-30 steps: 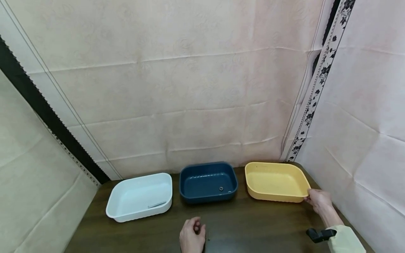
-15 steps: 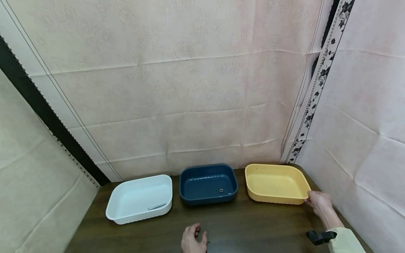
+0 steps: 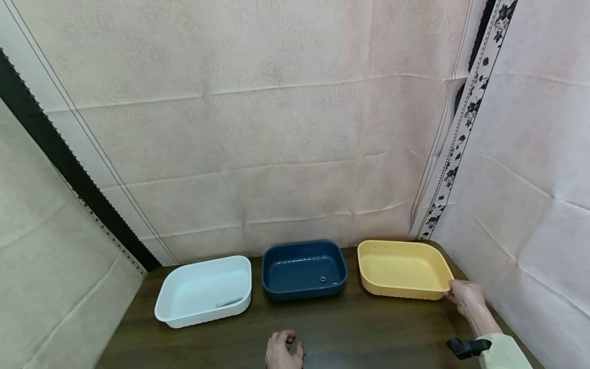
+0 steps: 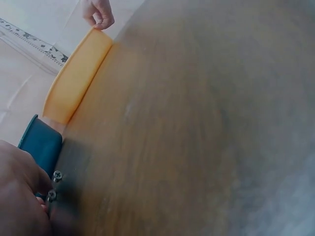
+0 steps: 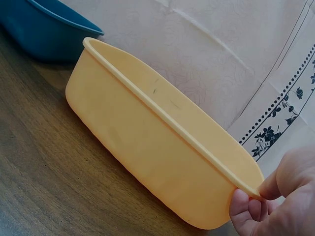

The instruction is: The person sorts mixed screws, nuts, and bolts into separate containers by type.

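Observation:
My left hand (image 3: 282, 351) is at the table's front, fingers bent and thumb apart from the fingertips. Just right of the thumb is a thin metal screw (image 3: 304, 347). The left wrist view shows two screw heads, one screw (image 4: 58, 175) beyond the fingers and another screw (image 4: 51, 195) right beside them; whether the fingers touch the nearer one is hidden. My right hand (image 3: 466, 297) pinches the near right corner of the yellow tray (image 3: 401, 292), thumb and fingers on its rim. The right wrist view shows this grip (image 5: 285, 196) closely.
Left of the yellow tray stands a dark blue tray (image 3: 301, 295) holding a small metal nut (image 3: 322, 279). Farther left is a white tray (image 3: 198, 320) with a thin metal piece (image 3: 229, 302) inside. Cloth walls (image 3: 295, 128) rise behind and beside the wooden table (image 3: 364, 328).
My left hand has drawn slightly toward the table's front, and its thumb and fingers have spread apart beside the screw. My right hand keeps its hold on the yellow tray.

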`<state>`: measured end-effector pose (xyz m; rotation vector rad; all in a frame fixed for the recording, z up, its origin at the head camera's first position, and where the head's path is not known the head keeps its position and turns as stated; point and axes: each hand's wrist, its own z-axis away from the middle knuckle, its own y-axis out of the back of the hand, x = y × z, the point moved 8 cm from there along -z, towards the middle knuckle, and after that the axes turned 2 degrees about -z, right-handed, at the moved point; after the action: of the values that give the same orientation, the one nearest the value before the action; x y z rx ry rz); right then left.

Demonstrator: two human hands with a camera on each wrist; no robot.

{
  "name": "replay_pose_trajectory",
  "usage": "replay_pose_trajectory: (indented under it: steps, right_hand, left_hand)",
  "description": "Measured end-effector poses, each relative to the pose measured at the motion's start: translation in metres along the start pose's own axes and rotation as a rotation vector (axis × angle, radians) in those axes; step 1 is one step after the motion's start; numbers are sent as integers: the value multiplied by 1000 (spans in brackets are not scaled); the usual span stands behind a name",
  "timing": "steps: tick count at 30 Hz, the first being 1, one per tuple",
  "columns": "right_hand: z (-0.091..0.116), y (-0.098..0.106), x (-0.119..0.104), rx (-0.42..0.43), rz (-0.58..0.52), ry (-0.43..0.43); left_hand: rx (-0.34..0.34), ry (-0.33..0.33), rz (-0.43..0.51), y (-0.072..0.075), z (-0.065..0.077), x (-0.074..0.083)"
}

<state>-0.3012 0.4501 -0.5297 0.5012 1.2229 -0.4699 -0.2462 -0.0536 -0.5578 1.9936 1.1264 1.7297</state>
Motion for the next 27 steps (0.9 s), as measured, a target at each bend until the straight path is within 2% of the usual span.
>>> replay_pose_trajectory:
  steps: [4,8,12,20,23,27]
  right_hand:
    - [0,1,0,-1,6,6]
    - [0,2,-1,-8,-1,23]
    - [1,2,-2,-9,-4,29]
    - [2,1,-2,-6,-9,23]
    - [2,0,-2,-5,-15,27]
    - [2,-1,-3,-4,-17,30]
  left_hand:
    - [-47,-37,-19,0,-3,2]
    - [-119,-108,-52,0,-6,6]
    - [-162,-161,-29,3,-10,9]
    - [-174,-142,128,8,-27,24]
    - [-166,-170,190,10,-32,37]
    - [-120,-219,251,11,-35,55]
